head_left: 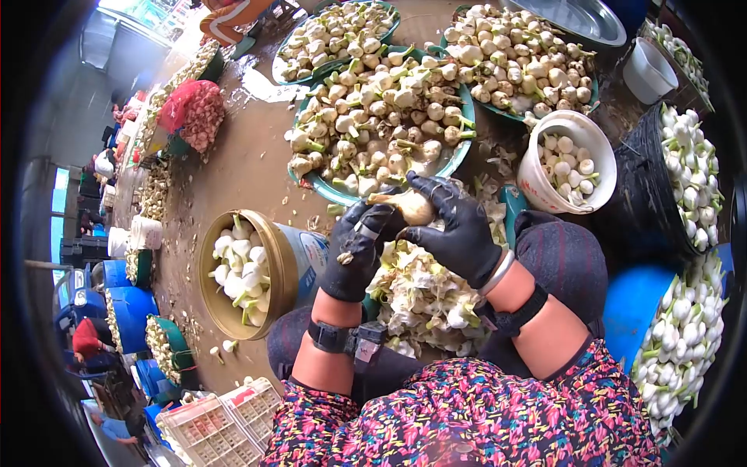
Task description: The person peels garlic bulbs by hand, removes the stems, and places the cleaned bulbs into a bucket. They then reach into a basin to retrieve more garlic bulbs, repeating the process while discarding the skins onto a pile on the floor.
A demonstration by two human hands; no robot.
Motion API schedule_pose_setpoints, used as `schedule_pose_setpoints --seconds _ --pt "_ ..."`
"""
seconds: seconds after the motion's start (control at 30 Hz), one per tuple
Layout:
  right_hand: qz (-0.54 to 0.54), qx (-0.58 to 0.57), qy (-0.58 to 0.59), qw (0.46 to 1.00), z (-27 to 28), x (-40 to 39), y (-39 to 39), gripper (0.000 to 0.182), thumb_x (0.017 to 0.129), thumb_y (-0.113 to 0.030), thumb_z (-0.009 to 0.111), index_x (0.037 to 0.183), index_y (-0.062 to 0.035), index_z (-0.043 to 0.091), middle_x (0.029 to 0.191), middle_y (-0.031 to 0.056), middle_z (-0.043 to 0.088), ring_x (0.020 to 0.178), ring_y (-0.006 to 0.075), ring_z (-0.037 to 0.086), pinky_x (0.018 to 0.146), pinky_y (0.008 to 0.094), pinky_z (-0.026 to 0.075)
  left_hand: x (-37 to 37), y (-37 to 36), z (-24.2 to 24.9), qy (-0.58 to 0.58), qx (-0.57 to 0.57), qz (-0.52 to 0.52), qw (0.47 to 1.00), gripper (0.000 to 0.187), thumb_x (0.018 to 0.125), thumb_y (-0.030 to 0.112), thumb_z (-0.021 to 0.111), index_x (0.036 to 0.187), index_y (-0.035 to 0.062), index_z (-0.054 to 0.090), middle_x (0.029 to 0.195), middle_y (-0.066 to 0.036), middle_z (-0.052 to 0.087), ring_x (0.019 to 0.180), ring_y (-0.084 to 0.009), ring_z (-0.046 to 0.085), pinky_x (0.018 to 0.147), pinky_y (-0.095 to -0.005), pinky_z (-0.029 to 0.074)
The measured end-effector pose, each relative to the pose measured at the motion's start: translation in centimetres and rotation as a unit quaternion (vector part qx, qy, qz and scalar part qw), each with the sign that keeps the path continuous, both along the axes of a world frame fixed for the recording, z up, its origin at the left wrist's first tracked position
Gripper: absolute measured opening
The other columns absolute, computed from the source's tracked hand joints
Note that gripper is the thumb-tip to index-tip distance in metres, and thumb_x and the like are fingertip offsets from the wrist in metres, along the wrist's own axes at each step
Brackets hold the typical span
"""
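Both my hands wear black gloves and meet in front of my lap. Between them is a brownish, unpeeled garlic bulb (415, 207). My left hand (354, 247) is closed around its stem end, with a pale band or scrap across the fingers. My right hand (461, 227) grips the round end, thumb and fingers bent over it. Below the hands lies a heap of garlic peelings (424, 292) between my knees. Just beyond them stands a wide green-rimmed basin (464, 156) piled with unpeeled garlic bulbs.
At left a gold-coloured bucket (208, 300) holds peeled white bulbs; at right a white bucket (529, 175) holds more. A black tub (634, 183) of peeled garlic stands further right. A plastic crate (210, 428) lies at lower left. Other people appear at far left and top.
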State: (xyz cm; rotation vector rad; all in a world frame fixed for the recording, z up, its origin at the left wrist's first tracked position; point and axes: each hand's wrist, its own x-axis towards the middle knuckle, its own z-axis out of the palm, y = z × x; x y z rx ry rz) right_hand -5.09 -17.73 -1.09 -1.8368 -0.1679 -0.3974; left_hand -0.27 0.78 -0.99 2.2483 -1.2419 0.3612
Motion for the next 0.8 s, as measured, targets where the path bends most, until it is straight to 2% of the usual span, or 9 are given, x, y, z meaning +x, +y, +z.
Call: schedule_pose_setpoints --seconds 0.07,0.13,0.2,0.33,0.37,0.47,0.6,0.73,0.8 --pt "-0.009 -0.028 -0.044 0.999 -0.3 0.0 0.5 0.065 0.062 -0.016 0.073 0.120 0.0006 0.050 0.114 0.0205 0.055 0.104 0.0338 0.054 0.092 0.0363 0.041 -1.1 -1.4 0.4 0.228 -0.093 0.094 0.965 0.018 0.085 0.009 0.055 0.098 -0.0028 0.057 0.091 -0.007 0.061 0.082 -0.0166 0.060 0.072 -0.0301 0.050" --pt "-0.003 0.000 -0.025 1.000 -0.6 -0.3 0.8 0.063 0.064 -0.013 0.074 0.120 0.0018 0.050 0.113 0.0177 0.057 0.103 0.0274 0.056 0.091 0.0346 0.043 -0.2 -1.3 0.3 -0.035 -0.033 0.007 0.999 0.022 0.086 0.016 0.054 0.099 -0.0025 0.057 0.092 -0.008 0.061 0.083 -0.0161 0.059 0.073 -0.0280 0.049" --pt "0.065 0.323 0.128 0.936 -1.4 -0.4 1.4 0.062 0.065 -0.008 0.076 0.120 0.0039 0.049 0.112 0.0138 0.058 0.103 0.0194 0.056 0.091 0.0326 0.044 -1.2 -1.4 0.6 0.335 -0.152 0.081 0.927 0.022 0.084 0.013 0.055 0.099 -0.0031 0.056 0.093 -0.008 0.061 0.084 -0.0157 0.059 0.076 -0.0269 0.048" --pt "0.071 0.433 0.208 0.874 -0.4 -0.2 0.5 0.065 0.066 -0.006 0.077 0.122 0.0048 0.046 0.110 0.0108 0.059 0.095 0.0130 0.057 0.082 0.0259 0.048 -1.1 -1.2 0.8 0.121 -0.085 0.052 0.988 0.023 0.081 0.003 0.055 0.103 -0.0047 0.055 0.093 -0.009 0.062 0.085 -0.0154 0.059 0.077 -0.0262 0.048" --pt "0.063 0.391 0.206 0.895 -0.6 -0.2 0.6 0.066 0.067 -0.005 0.077 0.124 0.0046 0.044 0.109 0.0107 0.059 0.093 0.0128 0.058 0.080 0.0242 0.049 -1.7 -1.4 1.2 0.483 -0.263 0.104 0.829 0.022 0.082 0.004 0.056 0.102 -0.0048 0.056 0.096 -0.011 0.061 0.087 -0.0167 0.060 0.077 -0.0273 0.049" --pt "0.061 0.373 0.185 0.907 -1.0 -0.3 1.1 0.066 0.067 -0.003 0.075 0.125 0.0042 0.043 0.108 0.0102 0.059 0.093 0.0130 0.058 0.081 0.0258 0.049 -0.4 -0.4 1.3 0.030 -0.002 0.012 0.999 0.022 0.083 0.008 0.058 0.101 -0.0045 0.057 0.101 -0.012 0.061 0.088 -0.0174 0.060 0.077 -0.0278 0.049" --pt "0.057 0.334 0.082 0.937 -2.4 -0.4 1.8 0.067 0.068 -0.003 0.074 0.126 0.0034 0.042 0.106 0.0109 0.060 0.091 0.0119 0.058 0.080 0.0267 0.049 -0.7 -0.8 0.5 0.032 -0.038 0.015 0.999 0.025 0.085 0.017 0.058 0.100 -0.0036 0.058 0.104 -0.013 0.060 0.090 -0.0169 0.059 0.076 -0.0277 0.049" --pt "0.057 0.252 0.105 0.960 -3.2 -0.3 1.7 0.067 0.074 -0.013 0.070 0.130 0.0020 0.038 0.096 0.0098 0.062 0.081 0.0101 0.058 0.072 0.0252 0.049 -1.3 -0.9 1.0 0.354 -0.157 0.063 0.920 0.029 0.086 0.017 0.055 0.106 -0.0047 0.057 0.107 -0.012 0.060 0.092 -0.0158 0.058 0.080 -0.0277 0.047" --pt "0.071 0.310 0.190 0.929 -3.2 -0.6 1.5 0.056 0.083 -0.022 0.062 0.129 0.0002 0.039 0.083 0.0057 0.062 0.066 0.0086 0.056 0.060 0.0230 0.046 -1.5 -1.0 0.7 0.564 -0.345 0.095 0.744 0.030 0.083 0.010 0.056 0.109 -0.0048 0.057 0.107 -0.010 0.060 0.092 -0.0154 0.058 0.082 -0.0270 0.046"
